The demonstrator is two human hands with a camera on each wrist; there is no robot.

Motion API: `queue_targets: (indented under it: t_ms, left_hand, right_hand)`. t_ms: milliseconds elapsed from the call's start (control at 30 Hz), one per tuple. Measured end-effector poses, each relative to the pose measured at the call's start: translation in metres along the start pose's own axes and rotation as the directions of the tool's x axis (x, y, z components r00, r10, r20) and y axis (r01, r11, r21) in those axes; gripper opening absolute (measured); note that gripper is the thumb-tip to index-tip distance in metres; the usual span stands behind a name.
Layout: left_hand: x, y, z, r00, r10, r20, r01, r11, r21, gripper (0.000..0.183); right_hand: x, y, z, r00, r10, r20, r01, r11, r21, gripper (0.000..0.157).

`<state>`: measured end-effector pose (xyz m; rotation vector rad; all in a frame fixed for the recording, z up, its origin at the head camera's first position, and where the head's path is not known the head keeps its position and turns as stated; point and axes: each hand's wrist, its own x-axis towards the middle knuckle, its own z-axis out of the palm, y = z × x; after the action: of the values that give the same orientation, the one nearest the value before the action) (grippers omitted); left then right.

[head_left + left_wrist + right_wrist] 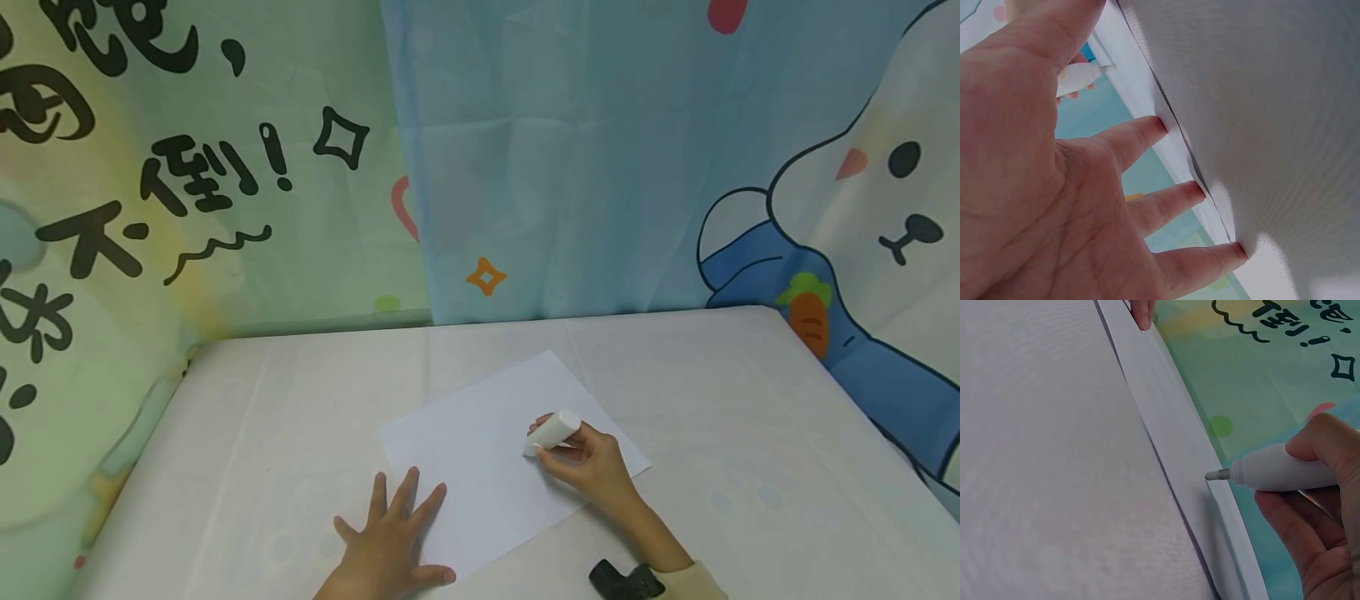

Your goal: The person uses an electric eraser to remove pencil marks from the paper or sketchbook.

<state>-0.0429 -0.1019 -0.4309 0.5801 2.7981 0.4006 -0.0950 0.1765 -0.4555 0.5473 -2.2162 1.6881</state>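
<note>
Left hand is resting spread on the table, fingers straight and apart, gripping nothing; its index and middle fingers are reaching over the left edge of the sheet, the ring and little fingers lying outside it; table is bearing the sheet askew; sheet is looking thin, light and easily creased, so is probably needing flat pressure near an edge against sliding; right hand is poised over the sheet's right part, closed in a pinch round the white pen; pen is looking light, stiff and smooth, perhaps slippery; its thick barrel is offering the best hold; pen is slanting between thumb and fingers, well apart from the left hand; narrow tip is meeting or nearly meeting the sheet; contact: cannot tell.
</note>
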Motion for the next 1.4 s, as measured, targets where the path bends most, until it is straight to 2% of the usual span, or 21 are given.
queue_targets:
  t_ms: [267, 433, 667, 1400]
  left_hand:
    - [-0.0039, -0.0011, 0.0005, 1.000, -0.012, 0.018, 0.012, 1.000, 0.012, 0.091]
    - [-0.0001, -0.0017, -0.0024, 1.000, -0.002, 0.028, 0.002, 1.000, -0.007, 0.091]
    - [0.0009, -0.0019, -0.0040, 1.000, -0.008, 0.026, 0.008, 1.000, -0.002, 0.091]
    - [0.0012, -0.0012, -0.0024, 1.000, -0.003, 0.007, 0.003, 1.000, 0.022, 0.091]
  right_hand:
    - [-0.0012, 0.0001, 0.0039, 0.999, -0.037, 0.014, 0.037, 0.999, -0.020, 0.034]
    - [0.0006, 0.0013, 0.0021, 0.999, -0.034, -0.013, 0.033, 0.998, -0.052, 0.036]
    - [0.0008, 0.0033, 0.0019, 1.000, -0.008, 0.002, 0.008, 1.000, -0.009, 0.037]
    - [0.0001, 0.0012, 0.0047, 0.998, -0.038, 0.050, 0.037, 0.999, 0.019, 0.033]
